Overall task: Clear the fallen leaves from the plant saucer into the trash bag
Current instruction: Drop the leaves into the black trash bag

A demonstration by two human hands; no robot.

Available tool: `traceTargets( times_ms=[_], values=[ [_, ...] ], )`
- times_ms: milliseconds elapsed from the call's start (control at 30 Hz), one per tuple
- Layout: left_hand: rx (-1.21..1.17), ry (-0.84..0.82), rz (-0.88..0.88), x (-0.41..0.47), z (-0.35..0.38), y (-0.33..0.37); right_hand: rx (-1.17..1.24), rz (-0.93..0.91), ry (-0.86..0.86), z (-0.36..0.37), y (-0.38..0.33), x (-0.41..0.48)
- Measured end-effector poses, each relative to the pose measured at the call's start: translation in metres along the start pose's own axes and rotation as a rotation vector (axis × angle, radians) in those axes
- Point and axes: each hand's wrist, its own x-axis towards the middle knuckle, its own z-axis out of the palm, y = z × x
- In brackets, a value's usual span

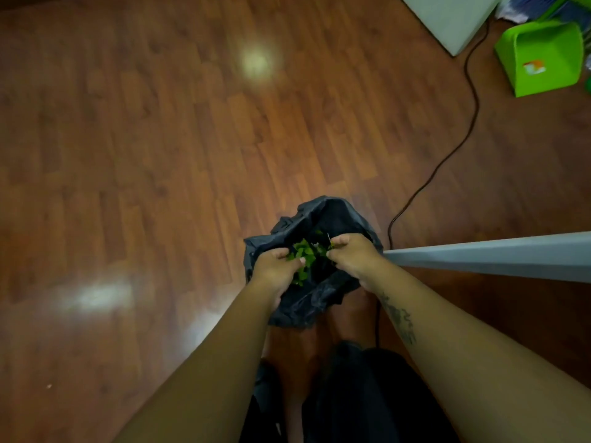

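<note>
A black trash bag (332,219) hangs open over the wooden floor, low in the middle of the head view. Green leaves (305,254) lie bunched in its mouth, between my two hands. My left hand (276,270) grips the bag's left rim, with leaves against its fingers. On the right rim, my right hand (350,257) pinches the plastic with a few small leaves at its fingertips. No plant saucer is in view.
A grey table edge (495,257) juts in from the right, just beside my right wrist. A dark cable (470,91) snakes across the floor (160,155) toward a white box (454,17). A green dustpan (543,55) stands at the top right. My bare feet are below the bag.
</note>
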Motion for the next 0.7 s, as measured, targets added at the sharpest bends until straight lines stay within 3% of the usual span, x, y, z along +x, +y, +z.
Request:
traceTargets(
  times_ms=[133,233,367,700],
  values=[
    [0.164,-0.036,0.048,0.014,-0.003,-0.003,-0.182,-0.093,0.034,0.003,0.005,0.006],
    [0.276,0.054,0.134,0.007,-0.008,0.008,-0.220,-0.150,0.144,-0.002,0.001,-0.002],
    [0.231,0.069,0.205,-0.025,-0.016,0.033,-0.228,-0.228,0.229,-0.016,-0.019,-0.033],
    [-0.003,-0.052,0.299,-0.205,-0.049,0.152,0.498,-0.238,0.124,-0.082,-0.127,-0.209]
  ],
)
